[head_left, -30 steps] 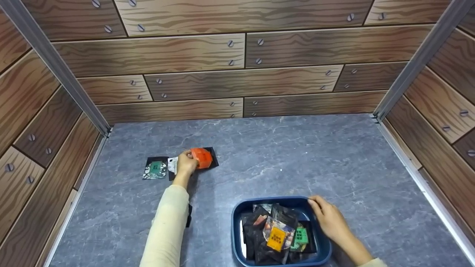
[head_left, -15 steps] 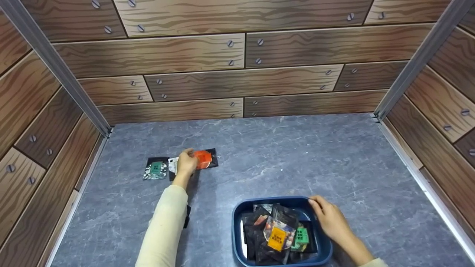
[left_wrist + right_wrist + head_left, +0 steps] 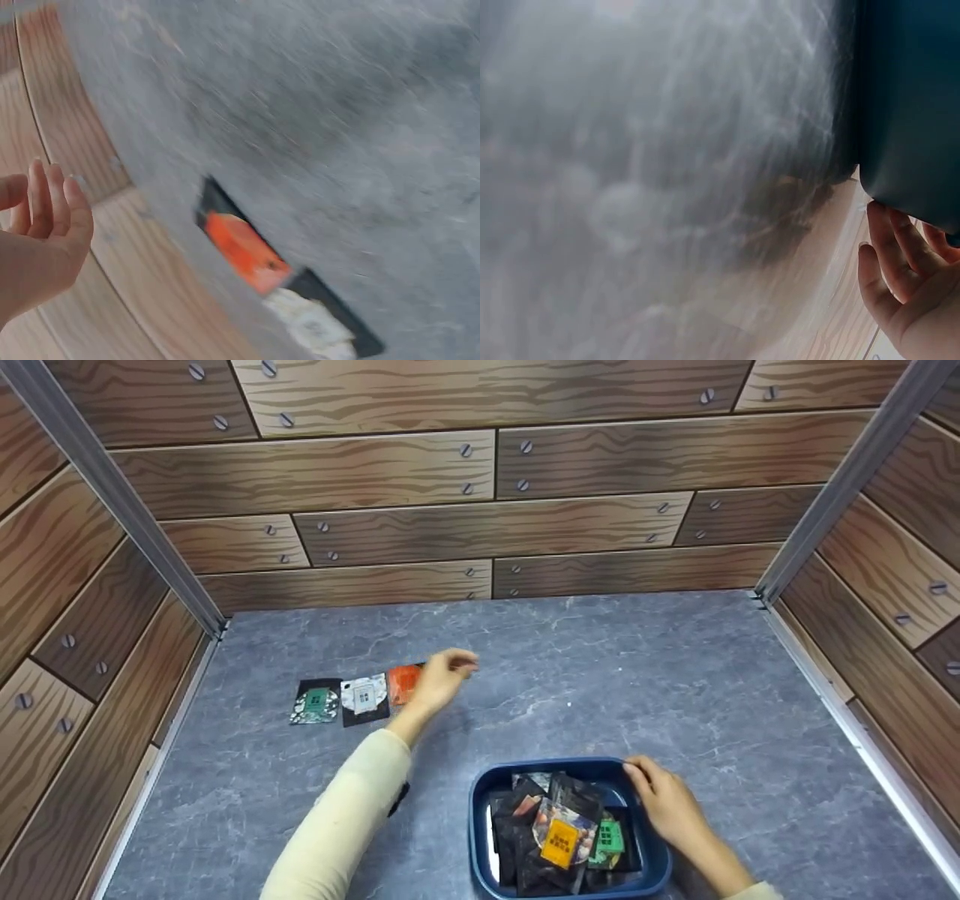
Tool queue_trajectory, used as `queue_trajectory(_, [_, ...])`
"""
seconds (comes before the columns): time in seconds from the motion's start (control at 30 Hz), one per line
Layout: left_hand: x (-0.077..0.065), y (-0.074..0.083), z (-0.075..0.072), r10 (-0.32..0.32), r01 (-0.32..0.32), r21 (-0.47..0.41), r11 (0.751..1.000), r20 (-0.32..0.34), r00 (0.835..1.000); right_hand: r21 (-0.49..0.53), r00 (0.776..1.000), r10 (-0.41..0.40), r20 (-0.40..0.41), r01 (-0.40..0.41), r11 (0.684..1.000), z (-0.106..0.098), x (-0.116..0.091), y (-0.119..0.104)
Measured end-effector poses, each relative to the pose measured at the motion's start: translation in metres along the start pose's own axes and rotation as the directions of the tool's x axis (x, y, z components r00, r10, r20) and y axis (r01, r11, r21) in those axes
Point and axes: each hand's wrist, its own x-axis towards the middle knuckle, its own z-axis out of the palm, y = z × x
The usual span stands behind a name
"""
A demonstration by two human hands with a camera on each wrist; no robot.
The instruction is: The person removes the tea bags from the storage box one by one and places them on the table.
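Observation:
My left hand [image 3: 442,679] is held over the floor panel with loosely bent fingers and nothing in them; the left wrist view shows the same hand [image 3: 45,240] with its fingers apart. Partly behind it lies a small flat pouch with an orange front [image 3: 403,684]. To its left, in a row, are a pouch with a white label [image 3: 365,699] and one with a green label [image 3: 316,701]. My right hand [image 3: 670,804] grips the far right corner of a blue plastic bin [image 3: 478,840]. In the right wrist view its fingers [image 3: 889,247] touch the bin's outer wall.
Several black pouches fill the bin, among them one with a yellow label [image 3: 559,843] and one with a green label [image 3: 608,840]. Wood-print walls [image 3: 390,472] with metal corner strips [image 3: 832,495] enclose the grey marbled surface [image 3: 570,675].
My left hand has let go of the orange pouch, now flat on the surface, and moved to the right, uncovering the white-label pouch. The right hand and bin have stayed put.

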Motion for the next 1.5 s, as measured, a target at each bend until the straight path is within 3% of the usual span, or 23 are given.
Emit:
queue_trajectory(0.07, [-0.006, 0.01, 0.01, 0.043, -0.055, 0.103, 0.993, 0.112, 0.993, 0.005, 1.0, -0.006, -0.006, 0.006, 1.0, 0.001, -0.001, 0.001])
queue_trajectory(0.1, [-0.009, 0.014, 0.015, 0.071, -0.101, 0.163, 0.982, 0.177, 0.982, 0.007, 1.0, -0.01, -0.009, 0.01, 1.0, 0.002, -0.002, 0.001])
queue_trajectory(0.17, [-0.017, 0.022, 0.025, 0.116, -0.208, 0.274, 0.939, 0.316, 0.942, 0.009, 1.0, -0.012, -0.009, 0.012, 1.0, 0.002, -0.003, 0.001])
queue_trajectory(0.23, [-0.026, 0.031, 0.034, 0.157, -0.339, 0.353, 0.872, 0.454, 0.877, 0.007, 1.0, -0.01, -0.004, 0.01, 1.0, 0.003, -0.003, 0.002])
queue_trajectory(0.3, [-0.033, 0.039, 0.043, 0.203, -0.476, 0.387, 0.79, 0.567, 0.798, 0.004, 1.0, -0.008, 0.001, 0.008, 1.0, 0.003, -0.002, 0.002])
queue_trajectory(0.4, [-0.044, 0.052, 0.055, 0.239, -0.615, 0.398, 0.68, 0.673, 0.7, -0.001, 1.0, -0.002, 0.007, 0.002, 1.0, 0.002, -0.001, 0.001])
queue_trajectory(0.53, [-0.057, 0.065, 0.072, 0.241, -0.726, 0.415, 0.548, 0.754, 0.612, -0.003, 1.0, -0.01, 0.005, 0.01, 1.0, 0.0, 0.002, 0.0])
queue_trajectory(0.63, [-0.07, 0.075, 0.084, 0.216, -0.803, 0.414, 0.429, 0.816, 0.536, -0.001, 1.0, -0.021, 0.003, 0.021, 1.0, 0.0, 0.003, 0.0])
queue_trajectory(0.7, [-0.079, 0.082, 0.092, 0.199, -0.847, 0.406, 0.342, 0.85, 0.488, -0.001, 1.0, -0.02, 0.002, 0.02, 1.0, 0.0, 0.002, 0.0])
queue_trajectory(0.73, [-0.085, 0.086, 0.096, 0.192, -0.871, 0.401, 0.285, 0.866, 0.462, 0.003, 1.0, -0.018, 0.002, 0.018, 1.0, 0.0, 0.002, 0.0])
queue_trajectory(0.8, [-0.096, 0.093, 0.104, 0.165, -0.906, 0.395, 0.155, 0.894, 0.418, 0.011, 1.0, -0.009, 0.006, 0.008, 1.0, -0.001, 0.001, 0.0])
queue_trajectory(0.93, [-0.118, 0.099, 0.118, 0.13, -0.932, 0.337, -0.132, 0.938, 0.321, 0.009, 1.0, -0.013, 0.001, 0.013, 1.0, -0.001, 0.001, 0.0])
queue_trajectory(0.97, [-0.123, 0.098, 0.121, 0.121, -0.93, 0.32, -0.182, 0.946, 0.302, 0.004, 1.0, -0.017, 0.0, 0.017, 1.0, 0.0, 0.001, 0.0])
queue_trajectory(1.0, [-0.127, 0.097, 0.124, 0.114, -0.928, 0.305, -0.214, 0.951, 0.286, -0.002, 1.0, -0.021, 0.001, 0.021, 1.0, 0.0, 0.001, 0.0])
queue_trajectory(1.07, [-0.133, 0.094, 0.129, 0.107, -0.924, 0.284, -0.258, 0.958, 0.264, -0.01, 1.0, -0.028, -0.001, 0.028, 1.0, 0.0, 0.002, 0.001])
queue_trajectory(1.13, [-0.137, 0.089, 0.133, 0.103, -0.916, 0.279, -0.289, 0.96, 0.26, -0.009, 1.0, -0.02, 0.011, 0.02, 1.0, 0.0, 0.002, 0.001])
queue_trajectory(1.33, [-0.14, 0.069, 0.137, 0.042, -0.896, 0.282, -0.342, 0.958, 0.285, 0.007, 0.999, 0.009, 0.038, -0.009, 1.0, 0.0, 0.002, 0.0])
queue_trajectory(1.5, [-0.136, 0.058, 0.137, -0.002, -0.889, 0.309, -0.339, 0.944, 0.329, 0.007, 0.999, 0.012, 0.03, -0.012, 1.0, -0.001, 0.002, 0.0])
